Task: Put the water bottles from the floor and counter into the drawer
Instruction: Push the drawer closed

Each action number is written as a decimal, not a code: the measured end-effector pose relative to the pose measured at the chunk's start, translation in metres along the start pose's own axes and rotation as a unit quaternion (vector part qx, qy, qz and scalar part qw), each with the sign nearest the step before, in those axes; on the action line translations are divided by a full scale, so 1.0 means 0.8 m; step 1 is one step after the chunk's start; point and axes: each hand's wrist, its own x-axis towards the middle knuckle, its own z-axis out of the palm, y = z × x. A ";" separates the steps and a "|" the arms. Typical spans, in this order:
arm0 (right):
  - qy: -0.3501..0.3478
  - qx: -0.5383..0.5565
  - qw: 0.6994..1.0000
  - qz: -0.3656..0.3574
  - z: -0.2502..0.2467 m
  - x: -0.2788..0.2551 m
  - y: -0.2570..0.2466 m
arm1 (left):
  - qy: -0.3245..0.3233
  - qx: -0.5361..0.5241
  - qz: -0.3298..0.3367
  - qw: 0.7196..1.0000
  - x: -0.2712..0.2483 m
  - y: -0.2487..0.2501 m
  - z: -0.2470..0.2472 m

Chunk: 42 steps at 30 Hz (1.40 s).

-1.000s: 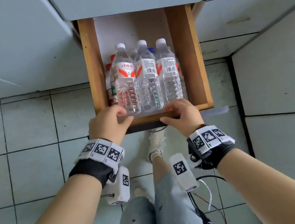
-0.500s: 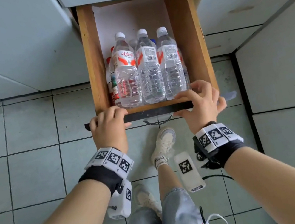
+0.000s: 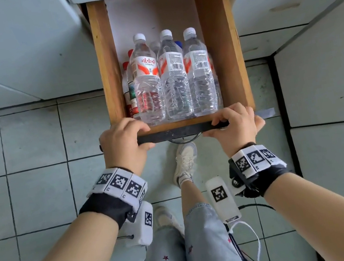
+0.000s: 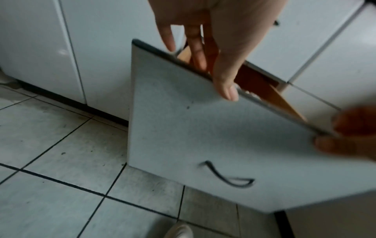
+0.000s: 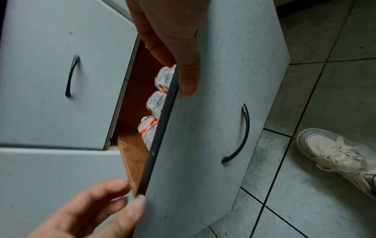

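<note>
The wooden drawer (image 3: 224, 52) stands pulled out of the grey cabinet. Three clear water bottles (image 3: 174, 79) with white caps and orange-and-white labels lie side by side on top inside it, caps toward the back; the right wrist view shows their labels (image 5: 156, 103). My left hand (image 3: 122, 139) grips the left end of the drawer's dark front edge (image 3: 178, 132), fingers inside and thumb on the grey front panel (image 4: 203, 128). My right hand (image 3: 236, 121) grips the right end the same way, thumb on the panel (image 5: 213, 112).
More bottles with red and blue caps (image 3: 129, 85) lie under and beside the top three. A black handle (image 5: 242, 133) curves across the panel. My shoe (image 3: 185, 160) stands on the tiled floor under the drawer. Grey cabinet fronts (image 3: 15, 54) flank it.
Both hands have left the bottles' bases and taken hold of the drawer's front edge. The right hand slid out toward the right corner.
</note>
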 end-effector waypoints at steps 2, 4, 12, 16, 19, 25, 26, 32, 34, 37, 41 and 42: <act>-0.018 0.028 0.999 0.009 -0.003 -0.004 -0.003 | 0.026 -0.040 -0.029 0.998 -0.001 0.007 -0.015; -0.017 0.082 0.996 0.020 -0.006 -0.015 -0.009 | 0.024 -0.089 -0.063 0.994 -0.008 0.015 -0.027; -0.091 0.151 0.967 0.183 0.004 -0.032 -0.003 | -0.142 -0.149 -0.187 0.961 -0.024 0.001 0.001; -0.059 0.201 0.957 0.201 0.018 -0.024 0.004 | -0.099 -0.131 -0.193 0.967 -0.029 0.002 0.017; -0.067 0.206 0.959 0.182 0.020 -0.018 0.010 | -0.054 -0.127 -0.176 0.975 -0.032 0.000 0.029; -0.066 0.220 0.956 0.184 0.023 -0.014 0.015 | 0.013 -0.132 -0.148 0.980 -0.036 0.001 0.040; -0.068 0.219 0.956 0.180 0.023 -0.014 0.016 | 0.019 -0.133 -0.142 0.981 -0.036 0.000 0.041; -0.074 0.223 0.958 0.163 0.018 0.013 0.006 | 0.079 -0.142 -0.100 0.982 -0.013 0.003 0.038; -0.074 0.240 0.954 0.165 0.017 0.032 -0.004 | 0.062 -0.132 -0.111 0.983 0.007 0.006 0.032; -0.075 0.229 0.958 0.159 0.016 0.063 -0.018 | 0.043 -0.120 -0.130 0.983 0.041 0.013 0.022; -0.067 0.199 0.968 0.141 0.016 0.104 -0.034 | 0.046 -0.117 -0.146 0.981 0.083 0.020 0.011; -0.065 0.192 0.969 0.141 0.015 0.115 -0.038 | 0.050 -0.114 -0.147 0.981 0.095 0.022 0.010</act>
